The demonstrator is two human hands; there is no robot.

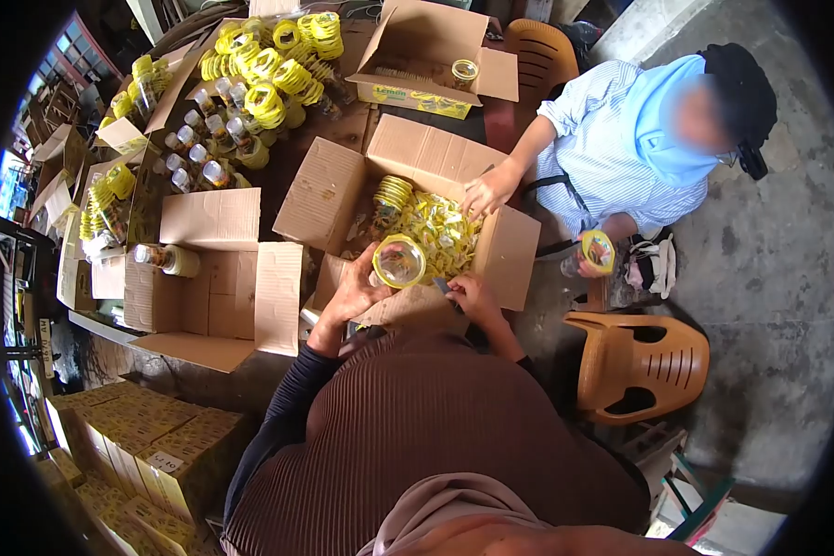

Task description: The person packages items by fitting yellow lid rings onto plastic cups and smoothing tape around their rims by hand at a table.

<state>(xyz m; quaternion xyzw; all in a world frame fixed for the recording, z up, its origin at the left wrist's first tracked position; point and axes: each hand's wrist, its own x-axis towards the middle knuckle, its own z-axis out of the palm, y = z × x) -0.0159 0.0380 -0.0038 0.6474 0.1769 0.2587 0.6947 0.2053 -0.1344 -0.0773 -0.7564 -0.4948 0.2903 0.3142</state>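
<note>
My left hand point(357, 289) is wrapped round a clear jar with a yellow rim point(399, 262), its mouth tilted up toward me. The jar is over the near side of an open cardboard box point(419, 148). Inside that box lie many small yellow-and-white packets point(445, 232) and a stack of yellow rings point(393, 193). Beside the jar, my right hand point(475, 298) is closed on a small dark flat piece point(442, 285), whose kind I cannot make out.
Across the box, a co-worker's hand point(493, 190) reaches over the packets; their other hand holds a yellow-rimmed jar point(597, 252). An open carton point(208, 295) stands left, filled jars point(215, 173) behind it. An orange chair point(644, 363) is at right, stacked cartons point(148, 445) lower left.
</note>
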